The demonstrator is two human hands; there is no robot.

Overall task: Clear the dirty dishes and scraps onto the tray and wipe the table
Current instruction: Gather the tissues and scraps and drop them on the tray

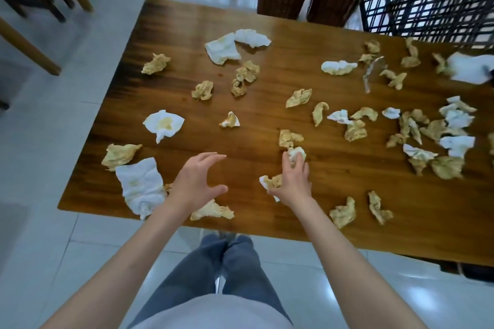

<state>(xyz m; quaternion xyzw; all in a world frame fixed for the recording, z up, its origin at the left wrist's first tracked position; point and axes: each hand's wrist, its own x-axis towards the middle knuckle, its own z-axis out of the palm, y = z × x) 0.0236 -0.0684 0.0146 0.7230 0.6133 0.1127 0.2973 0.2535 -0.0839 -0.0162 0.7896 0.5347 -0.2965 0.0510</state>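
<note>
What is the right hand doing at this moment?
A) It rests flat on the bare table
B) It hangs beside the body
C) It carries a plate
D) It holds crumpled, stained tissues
D: the right hand is closed around crumpled tissues over the table, while the left hand is open and empty.

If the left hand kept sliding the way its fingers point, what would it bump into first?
Probably the right hand and the crumpled napkins it grips. The left hand points right across bare table, though depth is hard to judge.

right hand [292, 181] gripping napkins [295, 153], littered table [267, 75]
</note>
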